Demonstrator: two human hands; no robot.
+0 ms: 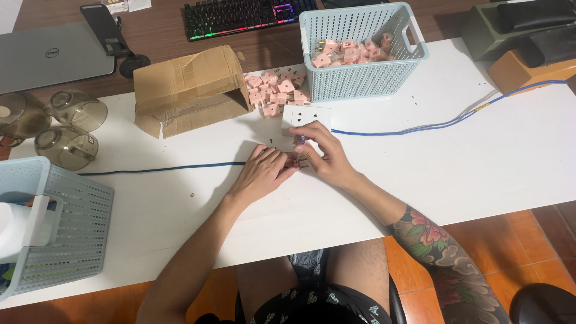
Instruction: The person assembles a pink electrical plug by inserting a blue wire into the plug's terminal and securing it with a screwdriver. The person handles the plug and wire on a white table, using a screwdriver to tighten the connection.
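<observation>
While both hands are meeting at the middle of the white tabletop (480, 162), the left hand (261, 174) is lying fingers-forward, its tips closing on a small pink plug (295, 162), and the right hand (324, 157) is curling over it, pinching a thin tool (299, 140) that seems to be pointing down at the plug; most of the plug is hidden, so the exact grip is hard to tell. Such a plug is likely handling as light, stiff plastic with metal pins, best taken by its flat sides. Just beyond the hands, a white socket block (307, 115) is lying on a blue cable (420, 127). Behind it a heap of pink plugs (273, 93) is spilling from an open cardboard box (189, 90), and a pale blue basket (360, 75) is holding more of them. Another basket (72, 234) at the left edge is holding a white container, near three glass lids (66, 147).
</observation>
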